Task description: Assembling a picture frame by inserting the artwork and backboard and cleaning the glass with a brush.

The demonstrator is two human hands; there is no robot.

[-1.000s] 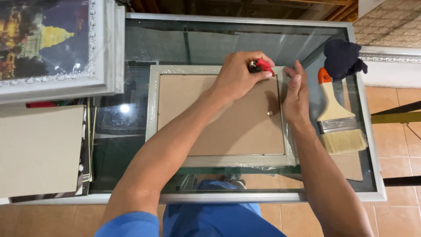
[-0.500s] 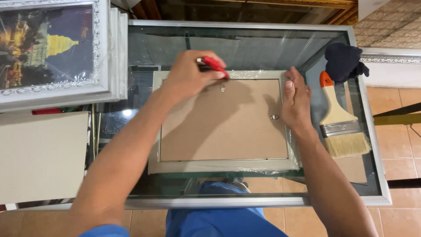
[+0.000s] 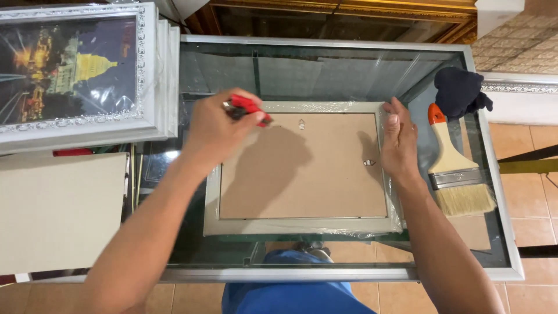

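A silver picture frame point(image 3: 302, 225) lies face down on the glass table, its brown backing board point(image 3: 302, 174) facing up and clear wrap around its edges. My left hand point(image 3: 218, 131) grips a red tool point(image 3: 249, 109) over the frame's upper left corner. Along the frame's right edge my right hand point(image 3: 398, 142) presses flat, fingers together. Two small metal hangers sit on the board, one near the top middle point(image 3: 301, 124) and one near the right side point(image 3: 369, 163).
A paintbrush point(image 3: 456, 168) with an orange-tipped handle and a dark cloth point(image 3: 459, 90) lie right of the frame. Stacked silver frames with a night city picture point(image 3: 75, 75) stand at the left, with a cardboard sheet point(image 3: 58, 209) below them. The glass table point(image 3: 349, 75) has a metal rim.
My left hand has carried the red tool leftward along the frame's top edge, from the upper right corner to the upper left. My right hand stays on the right edge.
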